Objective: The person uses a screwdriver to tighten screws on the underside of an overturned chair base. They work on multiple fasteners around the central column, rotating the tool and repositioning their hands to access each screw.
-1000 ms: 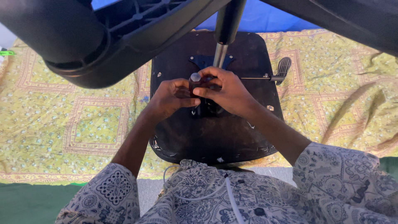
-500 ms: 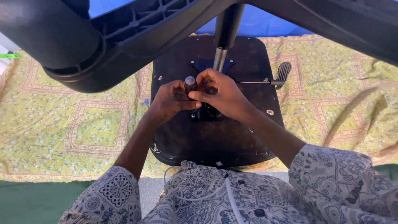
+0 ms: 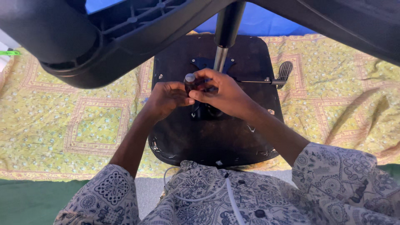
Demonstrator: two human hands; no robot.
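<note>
Yellow patterned floor cloth (image 3: 62, 125) under upturned chair seat (image 3: 216, 137), base up for access. My left hand (image 3: 166, 99) and right hand (image 3: 223, 93) pinch a small dark knob (image 3: 190, 81) beside the gas column (image 3: 221, 56); lever (image 3: 283, 71) right.

Black chair seat (image 3: 208, 137) on yellow floral cloth (image 3: 75, 125).

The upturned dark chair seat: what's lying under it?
A yellow patterned cloth spreads out beneath the upturned dark chair seat on all visible sides. What lies directly under the seat stays covered.
</note>
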